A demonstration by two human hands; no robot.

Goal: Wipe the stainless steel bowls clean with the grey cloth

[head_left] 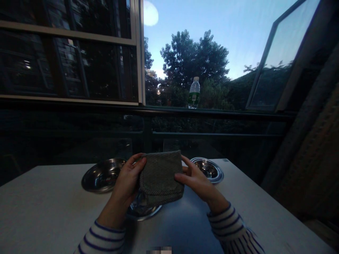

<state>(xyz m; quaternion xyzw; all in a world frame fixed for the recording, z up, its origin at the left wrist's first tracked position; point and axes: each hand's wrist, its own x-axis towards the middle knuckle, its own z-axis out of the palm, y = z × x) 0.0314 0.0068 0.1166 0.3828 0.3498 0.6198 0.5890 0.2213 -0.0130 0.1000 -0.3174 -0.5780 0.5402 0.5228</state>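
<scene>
Between both hands is a folded grey-brown cloth (161,173), held up above the table. My left hand (129,176) grips its left edge, thumb in front near the top corner. My right hand (194,178) pinches the right edge, with the thumb on the front face and the fingers mostly behind. Below the cloth lies a shiny metal bowl (145,213), partly hidden by the cloth and my left hand. Another metal bowl (96,176) stands beyond my left hand, and a smaller metal bowl (218,173) sits just past my right hand.
The white table (53,204) reaches toward a window. On the sill stands a plastic bottle (194,95) with a green label and white cap. A window sash (280,60) is swung out at the right, near a curtain (304,141). Trees show outside.
</scene>
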